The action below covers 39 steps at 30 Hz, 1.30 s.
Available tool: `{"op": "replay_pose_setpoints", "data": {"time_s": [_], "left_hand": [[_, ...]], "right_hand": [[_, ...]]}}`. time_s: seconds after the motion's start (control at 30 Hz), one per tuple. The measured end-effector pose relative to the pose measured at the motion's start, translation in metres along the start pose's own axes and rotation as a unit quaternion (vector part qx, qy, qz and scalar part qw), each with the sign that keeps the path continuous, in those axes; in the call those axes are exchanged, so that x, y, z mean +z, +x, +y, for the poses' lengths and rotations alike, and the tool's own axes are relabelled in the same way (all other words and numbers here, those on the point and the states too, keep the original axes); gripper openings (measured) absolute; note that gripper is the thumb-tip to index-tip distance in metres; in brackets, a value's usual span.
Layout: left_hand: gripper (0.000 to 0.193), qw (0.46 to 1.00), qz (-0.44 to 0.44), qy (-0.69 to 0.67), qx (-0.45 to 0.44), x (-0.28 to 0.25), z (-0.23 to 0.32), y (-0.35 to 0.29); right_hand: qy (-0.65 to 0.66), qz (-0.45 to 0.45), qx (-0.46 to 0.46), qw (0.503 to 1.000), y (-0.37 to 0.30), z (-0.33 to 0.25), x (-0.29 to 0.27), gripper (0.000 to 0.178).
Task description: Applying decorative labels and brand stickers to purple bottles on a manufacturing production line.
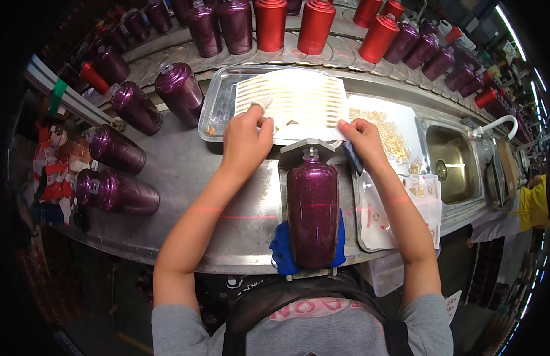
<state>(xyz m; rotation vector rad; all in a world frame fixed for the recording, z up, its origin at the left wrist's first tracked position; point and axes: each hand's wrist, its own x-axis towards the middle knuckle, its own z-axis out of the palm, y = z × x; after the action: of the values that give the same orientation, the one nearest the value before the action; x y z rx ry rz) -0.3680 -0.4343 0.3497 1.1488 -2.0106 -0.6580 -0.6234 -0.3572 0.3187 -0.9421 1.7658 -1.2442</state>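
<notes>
A white sheet (287,98) printed with rows of thin gold strips lies over a shallow clear tray (214,101). My left hand (246,136) rests at the sheet's left part, thumb and forefinger apart, with something white at a fingertip. At the sheet's right corner, the thumb and fingers of my right hand (365,142) pinch its edge. Below that hand is a dark blue piece (353,156) that I cannot make out. Between my forearms a glittery purple bottle (313,207) lies in a metal holder (299,151), with blue cloth (281,249) around its near end.
Several purple bottles (180,92) stand on the left of the metal bench. Behind, a conveyor (293,56) carries purple and red bottles (316,26). To the right are a white tray of small gold pieces (382,133), a lower tray (376,234) and a sink (453,163).
</notes>
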Motion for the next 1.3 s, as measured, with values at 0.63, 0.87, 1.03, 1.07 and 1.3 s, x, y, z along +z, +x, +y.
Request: {"op": "replay_pose_setpoints", "data": {"time_s": [0.63,0.87,1.03,1.07,1.3], "left_hand": [[0.012,0.994,-0.079,0.059,0.045,0.005,-0.018,0.013],[0.018,0.995,-0.064,0.039,0.062,-0.013,0.010,0.026],[0.046,0.970,-0.153,-0.157,0.106,-0.025,0.066,0.026],[0.043,0.969,-0.147,-0.154,0.123,-0.031,0.079,0.022],[0.040,0.940,-0.221,-0.236,0.106,-0.049,0.109,-0.013]], "right_hand": [[-0.135,0.084,-0.204,0.966,-0.019,-0.051,0.008,0.022],[-0.144,0.002,-0.219,0.965,-0.015,-0.065,0.009,0.021],[-0.070,-0.268,-0.184,0.943,-0.012,-0.107,0.024,0.039],[-0.059,-0.315,-0.148,0.935,-0.019,-0.117,0.026,0.040],[-0.026,-0.389,-0.042,0.920,-0.077,-0.139,-0.036,0.012]]}}
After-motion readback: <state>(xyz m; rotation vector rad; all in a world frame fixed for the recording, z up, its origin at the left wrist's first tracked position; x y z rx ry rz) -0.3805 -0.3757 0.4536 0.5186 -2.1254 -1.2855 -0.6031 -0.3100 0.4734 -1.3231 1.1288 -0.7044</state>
